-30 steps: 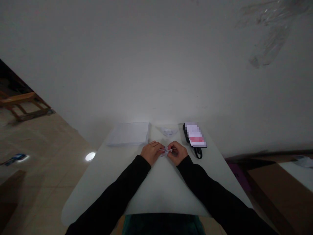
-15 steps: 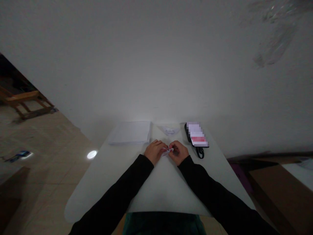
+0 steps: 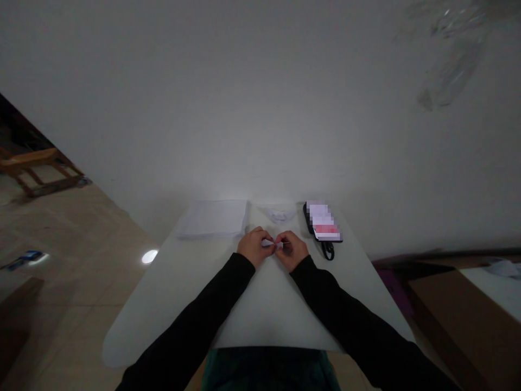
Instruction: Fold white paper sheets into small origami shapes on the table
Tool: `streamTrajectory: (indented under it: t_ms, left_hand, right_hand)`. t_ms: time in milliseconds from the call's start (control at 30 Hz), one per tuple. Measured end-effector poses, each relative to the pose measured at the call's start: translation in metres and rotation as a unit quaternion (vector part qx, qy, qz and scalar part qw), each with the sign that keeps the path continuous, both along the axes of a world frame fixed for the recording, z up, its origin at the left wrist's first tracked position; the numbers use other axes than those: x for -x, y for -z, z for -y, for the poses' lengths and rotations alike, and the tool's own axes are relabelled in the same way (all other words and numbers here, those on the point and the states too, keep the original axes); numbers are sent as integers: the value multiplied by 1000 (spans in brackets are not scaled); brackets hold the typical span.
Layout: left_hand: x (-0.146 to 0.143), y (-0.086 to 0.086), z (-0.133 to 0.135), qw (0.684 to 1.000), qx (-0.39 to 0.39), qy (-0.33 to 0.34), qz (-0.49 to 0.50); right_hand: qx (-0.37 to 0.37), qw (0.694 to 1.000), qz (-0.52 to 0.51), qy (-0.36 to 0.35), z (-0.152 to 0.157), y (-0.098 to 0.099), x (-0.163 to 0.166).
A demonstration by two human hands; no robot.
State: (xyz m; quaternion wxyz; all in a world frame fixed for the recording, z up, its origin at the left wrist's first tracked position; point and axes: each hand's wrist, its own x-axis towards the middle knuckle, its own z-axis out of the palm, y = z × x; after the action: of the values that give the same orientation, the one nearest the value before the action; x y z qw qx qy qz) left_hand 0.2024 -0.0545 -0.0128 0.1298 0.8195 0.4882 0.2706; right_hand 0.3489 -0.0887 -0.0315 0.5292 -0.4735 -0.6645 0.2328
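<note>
My left hand (image 3: 253,246) and my right hand (image 3: 293,251) meet fingertip to fingertip over the far middle of a white table (image 3: 260,304). Both pinch a small piece of white folded paper (image 3: 269,243) between them; most of it is hidden by the fingers. Black sleeves cover both arms. Just beyond the hands lies another small folded white paper shape (image 3: 279,215).
A stack of white sheets (image 3: 211,219) lies at the table's far left. A black phone with a lit screen (image 3: 322,222) and a black strap lies at the far right. A white wall rises behind. A brown surface (image 3: 456,304) is on the right, tiled floor on the left.
My hands have drawn closer together on the small paper and shifted slightly away from me; the view has also shifted a little.
</note>
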Motion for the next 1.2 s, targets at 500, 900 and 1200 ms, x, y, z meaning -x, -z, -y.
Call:
streamTrajectory:
  t_ms: [500, 900, 1200]
  left_hand:
    - [13, -2, 8, 991, -73, 20, -107]
    - [8, -12, 8, 996, -22, 4, -86]
    - [8, -5, 12, 991, -9, 128, 28]
  right_hand:
    - [11, 999, 3, 40, -2, 1, 0]
    - [7, 1000, 6, 28, -4, 2, 0]
    - [2, 996, 80, 50, -2, -3, -8]
